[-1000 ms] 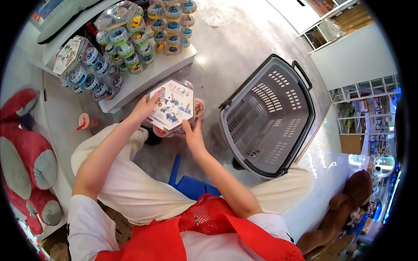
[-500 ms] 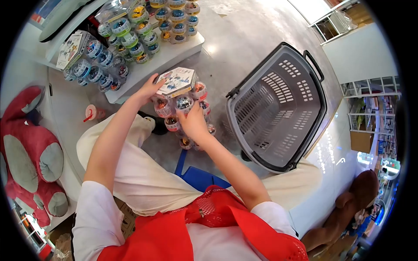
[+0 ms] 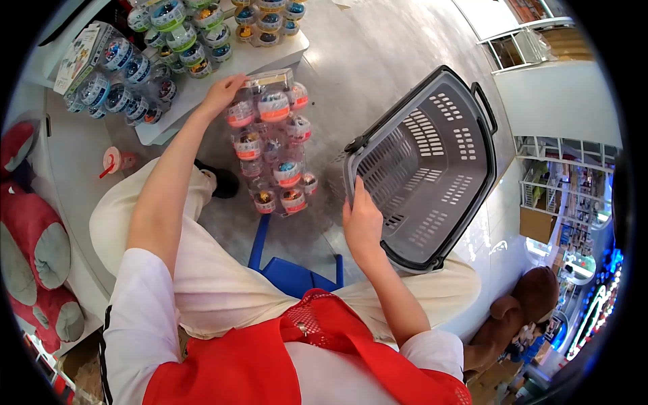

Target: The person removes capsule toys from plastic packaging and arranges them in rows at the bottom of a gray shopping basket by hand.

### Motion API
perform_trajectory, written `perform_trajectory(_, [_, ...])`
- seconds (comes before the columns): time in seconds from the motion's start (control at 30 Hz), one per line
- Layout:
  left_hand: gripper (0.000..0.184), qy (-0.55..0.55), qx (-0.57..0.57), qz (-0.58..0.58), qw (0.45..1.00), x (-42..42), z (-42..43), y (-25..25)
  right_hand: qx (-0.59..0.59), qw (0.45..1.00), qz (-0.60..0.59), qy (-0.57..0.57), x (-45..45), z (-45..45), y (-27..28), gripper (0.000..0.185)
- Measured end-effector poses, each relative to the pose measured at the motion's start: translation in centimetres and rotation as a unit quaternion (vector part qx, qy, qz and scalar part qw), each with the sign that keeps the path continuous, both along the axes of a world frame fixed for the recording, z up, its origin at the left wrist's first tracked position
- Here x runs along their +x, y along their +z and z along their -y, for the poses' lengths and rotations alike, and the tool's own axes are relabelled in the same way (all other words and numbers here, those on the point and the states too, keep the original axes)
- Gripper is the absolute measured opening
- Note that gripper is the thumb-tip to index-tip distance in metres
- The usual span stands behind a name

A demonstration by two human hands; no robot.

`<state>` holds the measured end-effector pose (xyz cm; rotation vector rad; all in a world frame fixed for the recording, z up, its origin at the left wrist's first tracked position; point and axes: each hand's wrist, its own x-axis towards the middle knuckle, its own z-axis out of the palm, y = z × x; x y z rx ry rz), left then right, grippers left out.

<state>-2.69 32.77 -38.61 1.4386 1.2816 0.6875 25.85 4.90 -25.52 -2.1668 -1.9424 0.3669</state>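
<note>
A clear pack of capsule toys [image 3: 273, 145], with several round capsules banded in orange and white, hangs tilted above the floor in front of me. My left hand [image 3: 225, 96] grips its top edge by the hexagonal card lid. To the right, a grey shopping basket [image 3: 442, 179] with a black rim leans with its mouth facing me. My right hand [image 3: 364, 221] is closed on the near left rim of this basket, fingertips at the edge. The underside of the pack and part of the right-hand fingers are hidden.
More capsule packs [image 3: 182, 37] stand on a white shelf [image 3: 270, 57] at the upper left. A red-and-white cup [image 3: 116, 160] with a straw sits left of my knee. A blue plastic piece [image 3: 290, 275] lies between my legs. Plush toys [image 3: 40, 236] rest at the left.
My right hand has let go of the capsule pack and moved right to the basket rim. The pack, held by my left hand, has tipped so its side faces me.
</note>
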Motion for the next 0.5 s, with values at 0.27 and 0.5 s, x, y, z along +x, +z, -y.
perform_trajectory(0.27, [0.054,-0.113,0.156,-0.123,0.974,4.9,1.9,-7.5,0.026,0.999,-0.037,0.024,1.3,1.5,0.1,0.056])
perform_trajectory(0.5, [0.074,-0.161,0.190,-0.132,0.959,9.1,5.6,-7.6,0.020,0.996,-0.041,0.076,2.4,3.2,0.6,0.058])
